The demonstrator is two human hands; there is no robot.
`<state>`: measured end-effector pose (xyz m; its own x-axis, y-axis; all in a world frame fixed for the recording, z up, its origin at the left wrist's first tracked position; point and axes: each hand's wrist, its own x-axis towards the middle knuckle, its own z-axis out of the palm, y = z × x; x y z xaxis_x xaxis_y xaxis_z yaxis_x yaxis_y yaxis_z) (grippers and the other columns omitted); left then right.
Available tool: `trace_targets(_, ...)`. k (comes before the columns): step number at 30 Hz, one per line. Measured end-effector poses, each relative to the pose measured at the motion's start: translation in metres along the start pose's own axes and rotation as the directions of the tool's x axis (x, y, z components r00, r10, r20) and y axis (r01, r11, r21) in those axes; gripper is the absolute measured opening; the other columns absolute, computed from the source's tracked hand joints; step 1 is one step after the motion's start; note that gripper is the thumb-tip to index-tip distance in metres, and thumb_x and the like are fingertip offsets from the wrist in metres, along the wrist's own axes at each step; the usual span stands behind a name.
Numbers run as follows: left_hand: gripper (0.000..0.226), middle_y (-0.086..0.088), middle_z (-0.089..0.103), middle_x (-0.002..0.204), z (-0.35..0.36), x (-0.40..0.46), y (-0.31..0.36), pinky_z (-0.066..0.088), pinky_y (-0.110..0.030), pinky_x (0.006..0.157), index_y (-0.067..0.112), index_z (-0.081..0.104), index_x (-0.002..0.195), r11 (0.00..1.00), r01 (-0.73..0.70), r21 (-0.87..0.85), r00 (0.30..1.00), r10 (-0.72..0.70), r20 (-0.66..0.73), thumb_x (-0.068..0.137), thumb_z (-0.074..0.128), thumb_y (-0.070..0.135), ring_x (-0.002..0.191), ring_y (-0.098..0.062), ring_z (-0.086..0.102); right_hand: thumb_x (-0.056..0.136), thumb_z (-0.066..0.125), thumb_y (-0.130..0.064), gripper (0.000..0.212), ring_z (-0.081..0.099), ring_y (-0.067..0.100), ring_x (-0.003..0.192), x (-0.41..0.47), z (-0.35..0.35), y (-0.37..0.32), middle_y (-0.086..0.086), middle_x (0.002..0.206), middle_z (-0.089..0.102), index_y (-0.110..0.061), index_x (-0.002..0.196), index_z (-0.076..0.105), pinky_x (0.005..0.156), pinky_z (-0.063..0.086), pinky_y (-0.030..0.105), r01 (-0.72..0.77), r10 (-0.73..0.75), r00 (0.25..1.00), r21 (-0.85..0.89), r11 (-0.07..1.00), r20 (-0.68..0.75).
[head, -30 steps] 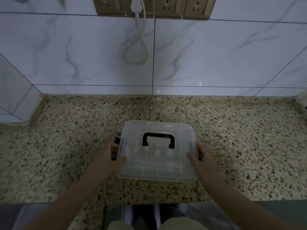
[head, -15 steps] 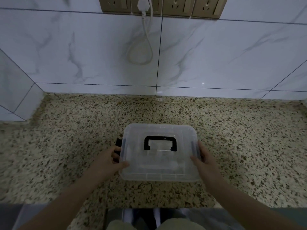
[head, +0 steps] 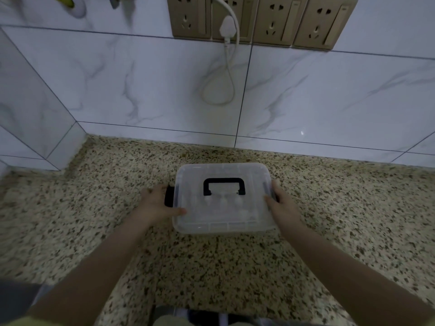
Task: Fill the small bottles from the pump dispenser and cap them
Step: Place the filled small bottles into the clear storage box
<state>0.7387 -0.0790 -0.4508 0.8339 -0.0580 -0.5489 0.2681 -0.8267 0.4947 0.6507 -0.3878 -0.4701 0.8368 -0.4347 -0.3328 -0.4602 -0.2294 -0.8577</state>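
A clear plastic box with a black handle sits mid-counter, lid on; pale shapes inside may be small bottles. The left hand grips its 9 o'clock latch, the right hand its 3 o'clock side. At 12 o'clock, 4 wall sockets.

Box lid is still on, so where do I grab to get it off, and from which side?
Take the black side latches, one at each short end of the clear box, coming in from left and right as the left hand and right hand already do. The flat-lying top handle probably lifts the whole box.
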Motion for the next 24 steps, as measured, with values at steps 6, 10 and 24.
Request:
trace_targets(6,0.135,-0.01,0.04,0.153,-0.004,0.01,0.004,0.042,-0.041,0.109,0.011,0.013,0.158,0.962,0.083,-0.259,0.992,-0.054,0.117,0.055,0.094,0.046,0.137,-0.029,0.044,0.101,0.063,-0.022,0.059,0.039,0.026,0.142,0.005,0.004,-0.001,0.006,0.155,0.036,-0.014,0.155,0.041,0.115,0.036,0.037,0.077,-0.1,0.983,-0.149,0.986,-0.152)
trace_targets(10,0.093,-0.006,0.067,0.122,0.008,0.006,-0.005,0.059,-0.039,0.085,0.012,0.053,0.139,0.817,0.143,-0.558,0.987,-0.077,0.141,0.061,0.091,0.048,0.104,-0.023,0.067,0.086,0.082,-0.028,0.084,0.052,0.033,0.134,0.004,-0.004,0.004,0.011,0.157,0.042,-0.019,0.156,0.037,0.105,0.05,0.053,-0.266,0.309,0.95,0.392,0.881,-0.049)
trace_targets(24,0.062,-0.008,0.07,0.114,0.036,0.003,-0.015,0.059,-0.039,0.082,0.007,0.061,0.129,0.843,-0.015,-0.538,0.991,-0.058,-0.118,0.083,0.075,0.046,0.097,-0.022,0.069,0.091,0.075,-0.016,0.032,0.073,0.029,0.095,0.008,-0.008,0.017,0.012,0.11,0.074,-0.006,0.121,0.065,0.073,0.062,0.044,-0.344,0.298,0.937,0.614,0.71,0.181)
